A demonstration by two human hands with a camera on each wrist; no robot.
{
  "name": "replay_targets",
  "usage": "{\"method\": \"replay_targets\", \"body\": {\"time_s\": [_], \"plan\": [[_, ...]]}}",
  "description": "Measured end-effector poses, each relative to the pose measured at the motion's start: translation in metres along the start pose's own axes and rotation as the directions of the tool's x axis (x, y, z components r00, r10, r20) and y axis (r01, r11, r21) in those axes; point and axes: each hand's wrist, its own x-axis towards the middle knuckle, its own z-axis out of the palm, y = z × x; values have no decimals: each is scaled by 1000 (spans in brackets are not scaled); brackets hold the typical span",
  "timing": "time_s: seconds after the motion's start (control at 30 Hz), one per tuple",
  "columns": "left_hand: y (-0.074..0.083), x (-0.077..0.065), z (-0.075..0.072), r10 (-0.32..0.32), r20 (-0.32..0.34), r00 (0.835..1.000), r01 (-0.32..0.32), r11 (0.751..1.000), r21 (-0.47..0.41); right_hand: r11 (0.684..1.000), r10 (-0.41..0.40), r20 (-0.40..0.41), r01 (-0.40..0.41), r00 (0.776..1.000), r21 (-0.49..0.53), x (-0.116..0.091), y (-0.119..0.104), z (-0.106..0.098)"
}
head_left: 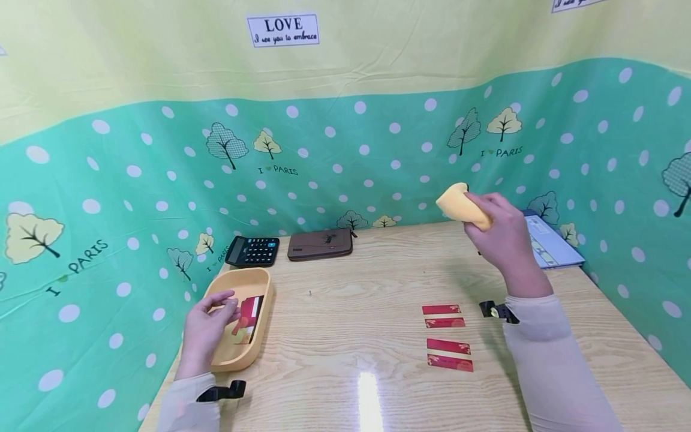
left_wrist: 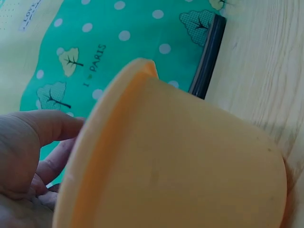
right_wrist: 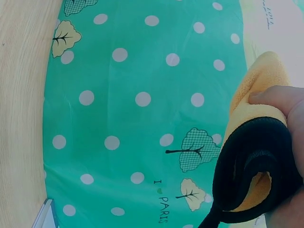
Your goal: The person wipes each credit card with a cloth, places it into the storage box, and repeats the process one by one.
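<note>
Yellow folded cloth (head_left: pixel 463 207) | gripped in right hand's (head_left: pixel 501 237) curled fingers, raised above bench (head_left: pixel 345 312) | left hand (head_left: pixel 207 329) empty, fingers loosely bent, over pale-orange tray (head_left: pixel 237 282) containing red cards (head_left: pixel 250 312)

A bench (head_left: pixel 345 312) with a pale wood-grain top carries everything, its grain running mostly crosswise; a bright streak of reflected light shows at the near middle. At its left side sits a yellow-orange rounded tray (head_left: pixel 237 362). Beyond the tray, in the far left corner, is a black desktop calculator (head_left: pixel 254 252), and just right of that a brown zippered wallet (head_left: pixel 321 245) lies along the back. Right of centre lie red printed bands (head_left: pixel 448 346) in two pairs, one nearer than the other. In the far right corner rests a blue-edged folder (head_left: pixel 558 246), partly hidden.
</note>
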Motion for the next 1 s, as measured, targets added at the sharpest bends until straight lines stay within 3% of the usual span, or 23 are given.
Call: {"method": "replay_targets", "body": {"time_s": [0.2,0.5,0.73,1.0], "plan": [[10,-2,7,81,5,997,-81,995,61,1000,-3,-15,3,1000,3,0,4,-4],[28,-5,27,184,74,980,-187,981,44,1000,16,-23,-16,1000,-1,1,6,-11],[42,-8,51,262,143,954,-265,964,1,999,44,-10,-44,999,-11,1,7,-15],[52,-5,84,342,243,908,-341,939,-48,997,69,-7,-69,998,-20,1,13,-16]]}}
